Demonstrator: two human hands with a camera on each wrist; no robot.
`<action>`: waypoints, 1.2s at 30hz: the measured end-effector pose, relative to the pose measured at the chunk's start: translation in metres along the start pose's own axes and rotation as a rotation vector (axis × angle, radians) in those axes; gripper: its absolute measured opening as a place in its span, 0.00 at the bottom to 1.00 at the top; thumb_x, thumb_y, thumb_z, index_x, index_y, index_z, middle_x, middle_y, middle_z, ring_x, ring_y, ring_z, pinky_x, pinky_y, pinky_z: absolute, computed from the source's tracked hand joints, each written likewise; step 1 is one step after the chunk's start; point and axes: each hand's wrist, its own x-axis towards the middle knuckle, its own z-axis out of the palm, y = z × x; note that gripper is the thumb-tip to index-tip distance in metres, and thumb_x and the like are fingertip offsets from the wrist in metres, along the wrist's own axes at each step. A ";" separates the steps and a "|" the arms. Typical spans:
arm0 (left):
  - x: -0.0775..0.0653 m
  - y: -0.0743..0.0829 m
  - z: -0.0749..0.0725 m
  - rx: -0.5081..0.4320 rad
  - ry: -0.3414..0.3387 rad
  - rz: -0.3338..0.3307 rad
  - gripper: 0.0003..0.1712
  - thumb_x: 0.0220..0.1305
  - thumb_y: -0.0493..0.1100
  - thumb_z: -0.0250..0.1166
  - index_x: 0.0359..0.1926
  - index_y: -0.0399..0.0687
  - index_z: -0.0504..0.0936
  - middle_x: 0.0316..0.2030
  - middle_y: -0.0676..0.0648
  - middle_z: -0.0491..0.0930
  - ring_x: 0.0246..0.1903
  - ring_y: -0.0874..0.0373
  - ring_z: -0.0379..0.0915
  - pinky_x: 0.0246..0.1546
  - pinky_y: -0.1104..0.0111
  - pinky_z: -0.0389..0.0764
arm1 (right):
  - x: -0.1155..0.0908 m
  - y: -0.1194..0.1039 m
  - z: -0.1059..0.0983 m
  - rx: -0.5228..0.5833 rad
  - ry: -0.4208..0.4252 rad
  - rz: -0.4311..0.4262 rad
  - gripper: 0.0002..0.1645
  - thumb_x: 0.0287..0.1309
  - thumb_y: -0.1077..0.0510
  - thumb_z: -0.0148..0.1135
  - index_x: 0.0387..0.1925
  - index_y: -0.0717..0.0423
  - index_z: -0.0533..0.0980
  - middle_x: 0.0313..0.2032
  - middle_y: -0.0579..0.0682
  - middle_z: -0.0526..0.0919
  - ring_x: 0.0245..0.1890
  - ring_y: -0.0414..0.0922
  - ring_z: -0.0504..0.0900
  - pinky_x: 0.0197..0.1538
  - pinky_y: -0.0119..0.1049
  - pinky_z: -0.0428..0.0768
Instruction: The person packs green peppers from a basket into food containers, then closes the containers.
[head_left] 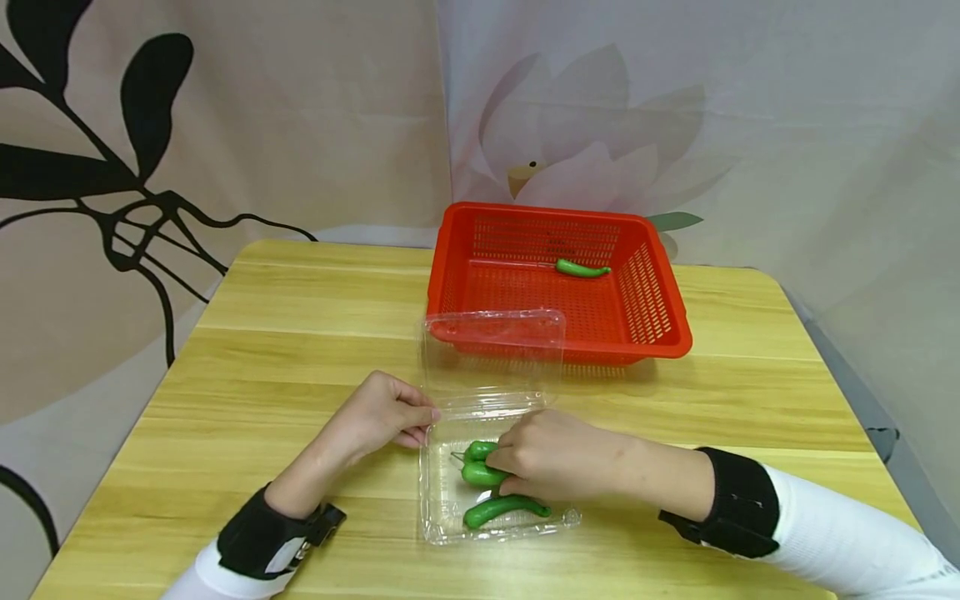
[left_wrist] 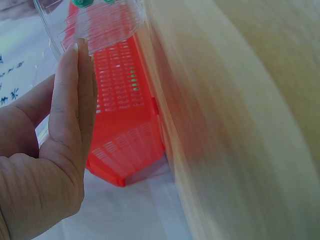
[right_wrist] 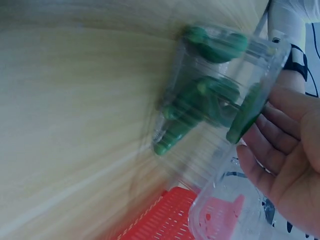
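Left hand [head_left: 386,417]: thumb and fingertips drawn together in a pinch; the wrist bends toward the right hand, and the left forearm [head_left: 311,479] slants back toward the body. Right hand [head_left: 551,454]: slightly nearer the body, back uppermost, fingers directed down and toward the left hand. From the right wrist, its palm shows, fingers gently curved. The right forearm [head_left: 667,475] extends outward to the right.
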 end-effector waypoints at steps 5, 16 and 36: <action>0.000 0.000 0.000 0.000 0.001 -0.001 0.09 0.68 0.31 0.70 0.44 0.24 0.86 0.28 0.36 0.87 0.23 0.56 0.84 0.32 0.60 0.92 | 0.002 -0.001 0.007 -0.036 -0.018 -0.008 0.11 0.62 0.50 0.76 0.30 0.48 0.81 0.25 0.36 0.80 0.25 0.34 0.74 0.31 0.26 0.79; 0.000 -0.001 0.000 0.005 0.000 -0.001 0.09 0.68 0.31 0.70 0.44 0.24 0.86 0.28 0.36 0.87 0.23 0.56 0.84 0.32 0.59 0.92 | 0.003 -0.004 0.013 -0.064 -0.045 -0.016 0.13 0.58 0.47 0.79 0.28 0.46 0.82 0.23 0.34 0.78 0.22 0.32 0.69 0.29 0.24 0.76; 0.001 -0.001 -0.001 0.007 -0.002 0.000 0.08 0.69 0.30 0.69 0.43 0.24 0.87 0.28 0.35 0.87 0.23 0.56 0.84 0.32 0.59 0.92 | 0.007 -0.006 0.017 -0.072 -0.061 -0.025 0.15 0.53 0.44 0.81 0.30 0.46 0.83 0.23 0.34 0.79 0.22 0.32 0.73 0.29 0.23 0.77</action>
